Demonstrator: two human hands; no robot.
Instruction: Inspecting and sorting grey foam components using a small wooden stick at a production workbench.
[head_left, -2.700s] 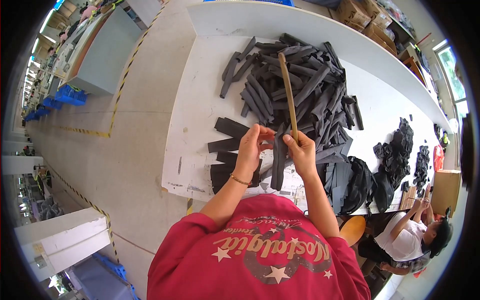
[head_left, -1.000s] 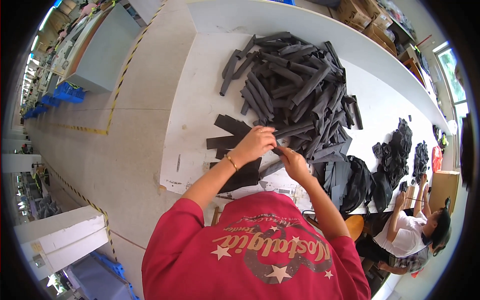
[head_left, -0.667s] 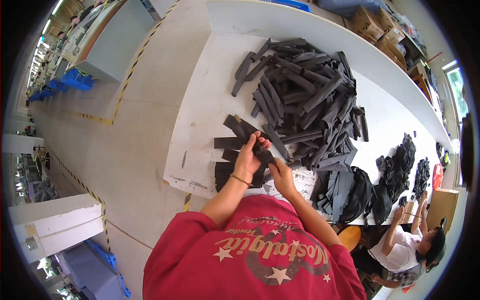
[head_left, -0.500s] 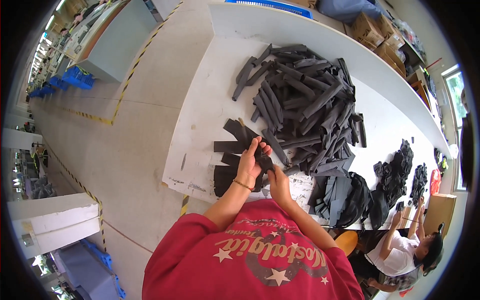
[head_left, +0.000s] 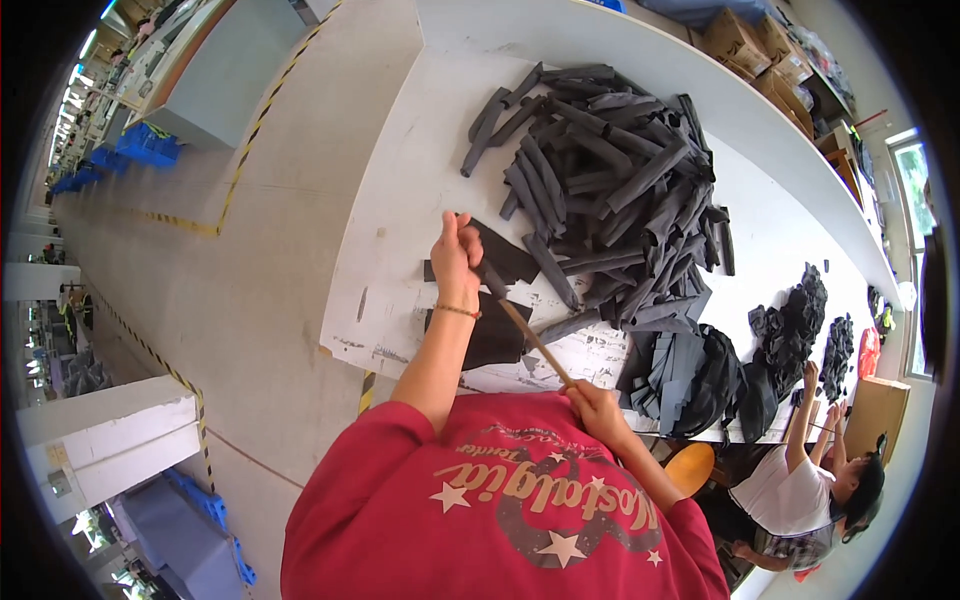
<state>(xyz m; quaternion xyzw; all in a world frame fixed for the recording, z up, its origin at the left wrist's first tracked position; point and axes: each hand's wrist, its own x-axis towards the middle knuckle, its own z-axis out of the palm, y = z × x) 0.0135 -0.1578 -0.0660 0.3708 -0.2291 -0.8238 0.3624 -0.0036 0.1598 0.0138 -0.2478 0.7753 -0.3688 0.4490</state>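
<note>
My left hand is closed on a dark fabric tube above the near left part of the white table. A thin wooden stick slants from the tube's lower end down to my right hand, whose fingers are wrapped round it close to my shirt. How far the stick reaches inside the tube is hidden. Beneath my left hand lie flat black fabric pieces. To the right, a large heap of dark grey fabric tubes covers the middle of the table.
A low white wall borders the table's far side. Stacked grey strips and black fabric heaps lie farther right. A co-worker in a white top sits there near a yellow stool. Cardboard boxes stand beyond the wall.
My hands were close together on the fabric and have moved apart. The left went up and left with the tube, the right down toward my body, and the stick now shows between them.
</note>
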